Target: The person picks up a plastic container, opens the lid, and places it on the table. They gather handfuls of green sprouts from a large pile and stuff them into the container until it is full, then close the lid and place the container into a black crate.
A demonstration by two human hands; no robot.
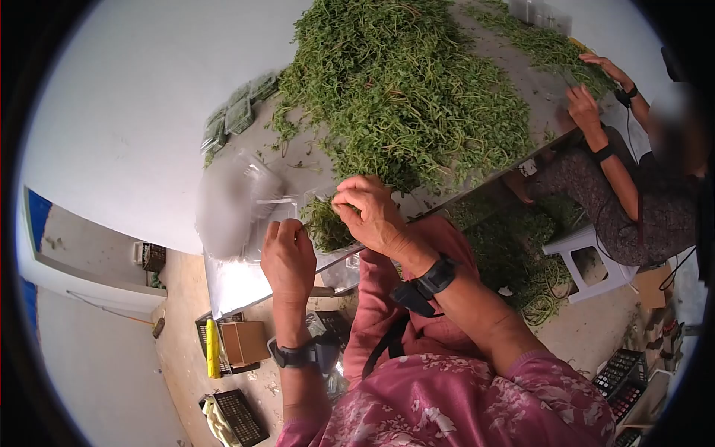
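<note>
At the table's near edge, a small bunch of green sprigs (328,225) lies in a clear plastic tray, between my two hands. My right hand (369,212) is bent over the right side of this bunch, its fingers curled and pressed together; what they hold is too small to make out. On the left side of the bunch, my left hand (288,257) has its fingertips pinched, and anything between them is hidden. Beyond my hands rises a large heap of leafy green stems (402,89).
Filled clear boxes (238,112) and empty clear containers (261,179) stand at the left of the table (298,153). A co-worker (640,179) sits at the right, hands over more greens. Below are a white stool (596,261), crates (237,417) and a cardboard box (244,343).
</note>
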